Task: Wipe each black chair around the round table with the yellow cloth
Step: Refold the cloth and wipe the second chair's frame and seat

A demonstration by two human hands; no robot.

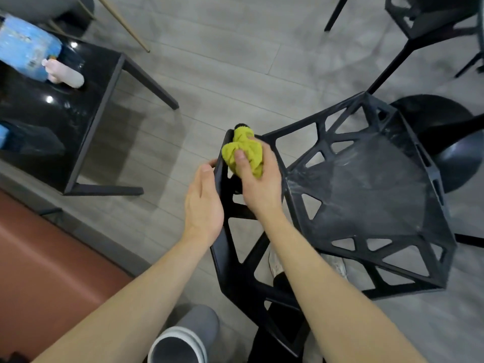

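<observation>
Cloth [243,150] against black chair [366,184] backrest.

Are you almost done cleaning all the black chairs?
Not yet. The right hand grips the yellow cloth against the backrest rim of the near black chair, while the left hand steadies it. Its seat shows wipe streaks, so that part looks done. A second chair farther off shows no streaks, so it probably remains.

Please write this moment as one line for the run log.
step: wiping chair back | right hand: holds cloth on top edge of chair | left hand: open, steadies chair back | seat: streaky
</observation>
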